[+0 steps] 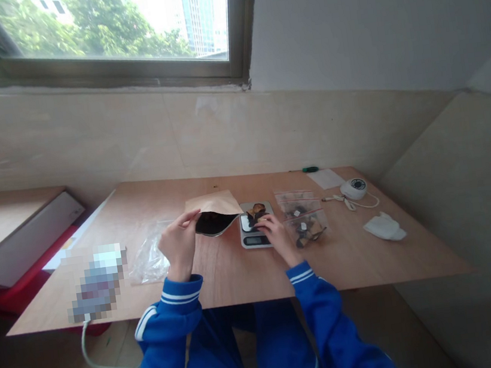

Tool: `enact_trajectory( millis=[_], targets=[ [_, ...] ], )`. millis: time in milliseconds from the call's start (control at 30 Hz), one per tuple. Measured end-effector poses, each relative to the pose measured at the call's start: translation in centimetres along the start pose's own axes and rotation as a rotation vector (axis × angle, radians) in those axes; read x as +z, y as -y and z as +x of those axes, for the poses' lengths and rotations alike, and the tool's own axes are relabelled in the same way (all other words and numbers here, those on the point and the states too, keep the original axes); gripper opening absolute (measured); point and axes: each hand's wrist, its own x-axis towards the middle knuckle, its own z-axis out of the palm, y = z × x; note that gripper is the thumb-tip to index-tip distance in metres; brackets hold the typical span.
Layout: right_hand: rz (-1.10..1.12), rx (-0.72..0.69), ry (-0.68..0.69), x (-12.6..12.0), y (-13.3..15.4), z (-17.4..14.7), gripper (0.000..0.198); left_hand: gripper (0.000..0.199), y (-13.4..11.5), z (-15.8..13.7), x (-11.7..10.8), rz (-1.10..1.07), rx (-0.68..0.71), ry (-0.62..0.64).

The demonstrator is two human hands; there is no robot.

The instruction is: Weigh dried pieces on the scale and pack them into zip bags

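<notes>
left hand (178, 241) fingers pinch brown paper pouch (214, 211) open; right hand (274, 231) fingers grip dark pieces on flat scale (255, 226).

Plywood table (222, 283) against beige wall (86, 138), window (116, 26) above (trees, towers outside), daylight

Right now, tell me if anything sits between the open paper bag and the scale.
Nothing visible does. The left hand holds the paper bag with its mouth right beside the scale. The right hand rests on the dark pieces on the scale.
</notes>
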Motion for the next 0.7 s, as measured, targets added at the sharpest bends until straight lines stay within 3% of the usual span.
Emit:
enact_trajectory(
  millis=[167,300,433,533,700],
  targets=[
    [-0.14,-0.072,0.011,0.6,-0.7,0.7,0.021,0.02,0.0,0.0,-0.1,0.001,-0.02,0.002],
    [-0.025,-0.074,-0.113,0.3,-0.5,1.2,0.018,0.021,0.2,0.0,-0.1,-0.002,-0.023,-0.001],
    [0.123,0.066,-0.253,-0.4,-1.2,1.8,0.02,0.022,0.3,-0.1,0.1,-0.008,-0.013,-0.008],
    [0.161,0.214,-0.299,-1.1,-2.4,2.8,0.026,0.022,0.4,-0.1,0.2,-0.003,-0.017,-0.005],
    [0.156,0.343,-0.346,-1.5,-5.2,4.6,0.04,0.021,0.5,-0.2,0.2,0.013,-0.021,0.002]
  ],
)
